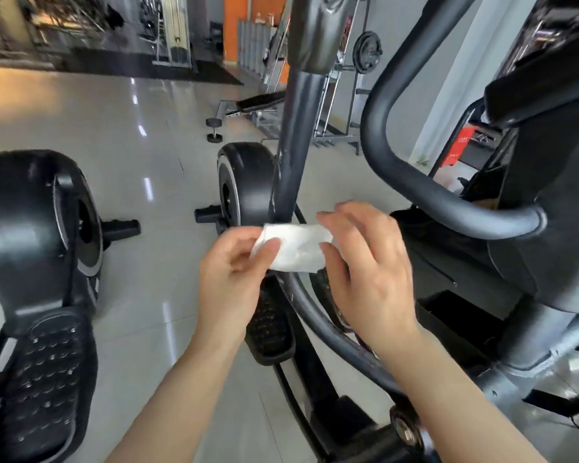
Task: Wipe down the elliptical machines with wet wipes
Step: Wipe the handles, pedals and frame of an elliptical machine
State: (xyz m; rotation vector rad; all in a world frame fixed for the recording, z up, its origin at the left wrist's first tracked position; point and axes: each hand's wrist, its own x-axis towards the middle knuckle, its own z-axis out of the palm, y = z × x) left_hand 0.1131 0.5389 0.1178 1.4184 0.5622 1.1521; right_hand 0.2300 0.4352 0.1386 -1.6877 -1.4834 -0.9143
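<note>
2 hands meet in front of you, and between them you hold 1 white wet wipe [293,247], folded into a flat rectangle. Your left hand [229,272] pinches its left edge, thumb on top and fingers curled beneath. Your right hand [365,262] has its thumb against the right edge and its fingers arched loosely over the far side; how firmly it grips you cannot tell from this view. The wipe hangs in the air, just in front of the grey upright arm [291,155] of the elliptical machine [532,228], and does not appear to press on any surface.

By the look of it, you are readying the wipe, folding or turning it to a usable face, rather than wiping. The next move calls for 1 hand to take the wipe flat against the palm and lay it on the nearest part, likely the upright arm or the curved bar [318,315] just below your hands, and then run along the tube with steady pressure.

Under your wrists sits a studded pedal [269,322]. To your left stands a second machine [37,228] with its own pedal [44,379]. Farther off on the shiny floor [131,135] are a dumbbell [213,130], a bench [258,101] and a rack with a weight plate [367,48].
</note>
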